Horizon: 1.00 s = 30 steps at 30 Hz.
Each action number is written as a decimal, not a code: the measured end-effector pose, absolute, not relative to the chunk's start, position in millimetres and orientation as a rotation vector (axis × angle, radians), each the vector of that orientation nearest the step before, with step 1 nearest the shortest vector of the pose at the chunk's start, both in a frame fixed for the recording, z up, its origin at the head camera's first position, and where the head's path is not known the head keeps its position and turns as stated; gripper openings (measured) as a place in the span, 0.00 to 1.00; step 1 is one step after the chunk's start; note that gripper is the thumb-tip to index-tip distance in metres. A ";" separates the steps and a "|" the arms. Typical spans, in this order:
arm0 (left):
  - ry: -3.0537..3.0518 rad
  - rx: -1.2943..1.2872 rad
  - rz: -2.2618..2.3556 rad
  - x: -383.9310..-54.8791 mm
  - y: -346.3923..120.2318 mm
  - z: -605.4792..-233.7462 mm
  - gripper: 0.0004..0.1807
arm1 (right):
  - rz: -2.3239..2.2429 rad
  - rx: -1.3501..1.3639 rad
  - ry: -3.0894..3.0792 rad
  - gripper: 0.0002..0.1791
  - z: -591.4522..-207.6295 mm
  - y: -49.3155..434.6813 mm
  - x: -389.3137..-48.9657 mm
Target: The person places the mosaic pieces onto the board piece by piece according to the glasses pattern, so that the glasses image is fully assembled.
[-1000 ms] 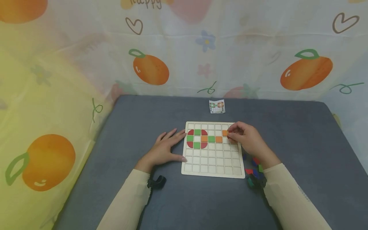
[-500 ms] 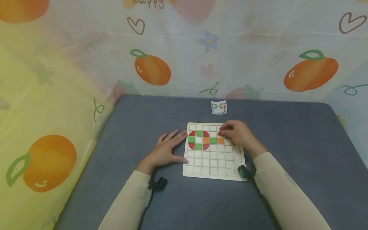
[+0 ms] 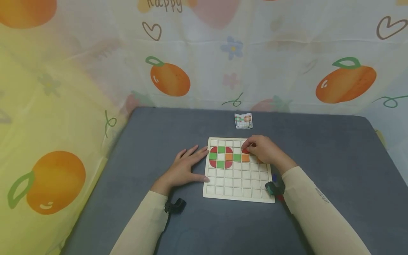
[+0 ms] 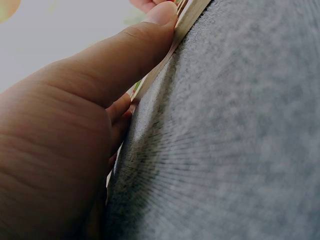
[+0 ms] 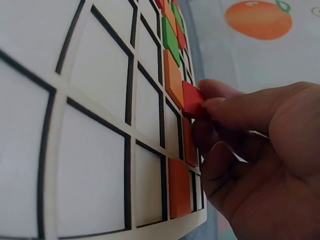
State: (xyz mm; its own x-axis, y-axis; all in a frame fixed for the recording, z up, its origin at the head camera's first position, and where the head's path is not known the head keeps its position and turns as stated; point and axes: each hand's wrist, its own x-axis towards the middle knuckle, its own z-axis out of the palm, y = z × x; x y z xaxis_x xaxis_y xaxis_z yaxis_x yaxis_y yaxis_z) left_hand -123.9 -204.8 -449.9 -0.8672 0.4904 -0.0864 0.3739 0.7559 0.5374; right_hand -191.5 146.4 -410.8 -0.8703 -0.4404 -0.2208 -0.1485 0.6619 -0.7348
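A pale wooden grid board (image 3: 238, 182) lies on the table, its upper left filled with a ring of red rounded-corner and coloured square tiles. A green tile (image 3: 237, 158) and an orange tile (image 3: 245, 158) continue rightward from the ring. My right hand (image 3: 267, 148) pinches a red tile (image 5: 192, 99) between thumb and fingertips, right above that orange tile. In the right wrist view, more orange tiles (image 5: 180, 187) sit in cells near the board's right edge, partly behind my fingers. My left hand (image 3: 182, 169) rests with spread fingers along the board's left edge, thumb (image 4: 162, 14) touching the rim.
Behind the board lies a small pattern card (image 3: 243, 121). A blue piece (image 3: 274, 177) and a red piece (image 3: 280, 197) show beside the board's right edge, partly hidden by my right wrist. A fruit-print curtain (image 3: 204, 63) hangs behind the table.
My right hand has moved left across the board, with the red tile now over a cell just above the orange one. Its forearm covers most of the loose pieces. My left hand stays put.
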 end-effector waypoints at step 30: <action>2.738 0.680 0.757 -124.0 -204.9 -453.3 0.61 | -1.302 -0.428 2.452 0.25 -392.3 176.8 -175.8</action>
